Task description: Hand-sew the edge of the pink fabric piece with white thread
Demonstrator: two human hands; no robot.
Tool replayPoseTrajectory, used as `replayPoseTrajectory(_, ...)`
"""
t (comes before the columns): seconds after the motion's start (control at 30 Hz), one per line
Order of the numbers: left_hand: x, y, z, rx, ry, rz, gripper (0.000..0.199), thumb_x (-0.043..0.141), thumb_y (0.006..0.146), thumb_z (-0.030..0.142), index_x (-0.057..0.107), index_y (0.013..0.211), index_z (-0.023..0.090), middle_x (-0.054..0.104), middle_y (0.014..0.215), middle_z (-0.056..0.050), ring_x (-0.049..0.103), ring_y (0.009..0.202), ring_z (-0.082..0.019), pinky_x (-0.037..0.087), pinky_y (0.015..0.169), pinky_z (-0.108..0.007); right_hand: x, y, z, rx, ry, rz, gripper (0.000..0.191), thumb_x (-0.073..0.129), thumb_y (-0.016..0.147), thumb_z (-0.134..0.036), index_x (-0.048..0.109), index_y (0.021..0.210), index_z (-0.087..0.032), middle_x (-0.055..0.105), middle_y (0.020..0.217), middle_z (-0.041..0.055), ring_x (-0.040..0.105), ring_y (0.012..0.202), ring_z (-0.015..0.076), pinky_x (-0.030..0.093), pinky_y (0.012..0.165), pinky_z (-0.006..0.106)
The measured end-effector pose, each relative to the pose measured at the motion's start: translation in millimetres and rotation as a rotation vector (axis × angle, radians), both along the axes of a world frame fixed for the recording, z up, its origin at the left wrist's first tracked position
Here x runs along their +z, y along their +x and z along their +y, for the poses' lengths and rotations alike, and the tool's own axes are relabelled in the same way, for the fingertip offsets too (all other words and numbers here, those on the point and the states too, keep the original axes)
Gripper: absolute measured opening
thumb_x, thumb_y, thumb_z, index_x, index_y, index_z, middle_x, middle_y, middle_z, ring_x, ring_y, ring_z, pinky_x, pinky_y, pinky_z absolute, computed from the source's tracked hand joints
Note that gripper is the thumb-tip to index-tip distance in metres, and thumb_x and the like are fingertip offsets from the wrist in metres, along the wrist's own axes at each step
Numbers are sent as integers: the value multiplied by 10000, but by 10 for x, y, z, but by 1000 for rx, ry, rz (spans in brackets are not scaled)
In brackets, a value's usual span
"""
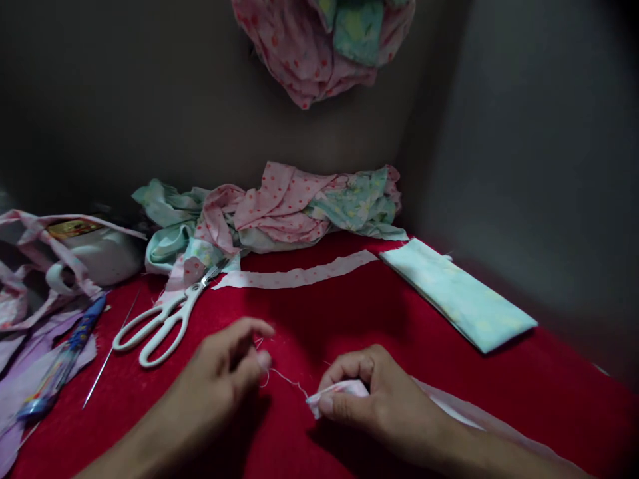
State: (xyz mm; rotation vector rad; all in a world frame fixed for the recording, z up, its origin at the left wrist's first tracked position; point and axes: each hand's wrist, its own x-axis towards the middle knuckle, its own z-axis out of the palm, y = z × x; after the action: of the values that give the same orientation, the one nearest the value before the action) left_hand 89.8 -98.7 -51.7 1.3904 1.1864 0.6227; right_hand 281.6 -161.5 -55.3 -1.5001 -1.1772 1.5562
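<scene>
Most open room is the bare red cloth (349,313) in the middle, between the hands and the long pink strip (299,276) lying across it. Left side is tight: white scissors (164,319) sit just left of the left hand (224,372), with a thin needle (107,362) and a blue pen (64,359) further out, all on or near purple scraps at the edge. Back is blocked by a heap of pink and green fabric (279,213) against the wall. Right of centre, a folded pale green cloth (454,293) lies diagonally, leaving a clear red lane between it and the right hand (374,399). A fine thread (287,379) spans the gap between both hands.
</scene>
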Motion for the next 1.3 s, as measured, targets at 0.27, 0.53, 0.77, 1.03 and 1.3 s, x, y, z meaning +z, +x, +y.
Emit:
replayPoseTrajectory(0.27, -9, 245, -341, -265, -110, 96, 164, 584, 716, 292, 584, 641, 145, 366, 501, 65, 290, 487, -101, 201, 449, -206, -33, -6, 8, -24, 5, 13, 119, 704, 591, -225, 686, 648, -121, 592, 546, -9, 444, 500, 84, 334, 470, 186)
replayPoseTrajectory(0.53, -17, 230, -320, -250, -40, 154, 207, 546, 751, 315, 573, 633, 146, 351, 497, 61, 276, 481, -104, 190, 442, -217, -44, -4, -19, 8, 37, 1, 180, 724, 610, -285, 744, 685, -122, 629, 577, 15, 484, 528, 103, 361, 489, 198)
replayPoseTrajectory(0.77, 101, 69, -275, -165, 330, 161, 145, 546, 781, 301, 618, 884, 229, 610, 658, -3, 519, 552, -168, 394, 507, -228, 1, 15, -3, 30, 43, -77, 175, 673, 669, -277, 750, 680, -120, 663, 581, 36, 496, 525, 104, 361, 487, 196)
replayPoseTrajectory(1.03, 70, -42, -244, -424, 633, 229, 235, 441, 857, 166, 552, 650, 182, 565, 633, -10, 525, 562, -125, 394, 506, -195, -2, 12, -3, 29, 23, -89, 200, 674, 655, -295, 738, 674, -107, 666, 589, 44, 492, 515, 101, 354, 471, 189)
replayPoseTrajectory(1.3, 33, -55, -256, -539, 706, 286, 304, 430, 855, 161, 672, 671, 175, 527, 588, -25, 497, 516, -120, 368, 457, -193, -46, 31, -6, 24, 24, -51, 207, 673, 649, -306, 718, 671, -106, 637, 587, 37, 483, 533, 104, 344, 484, 197)
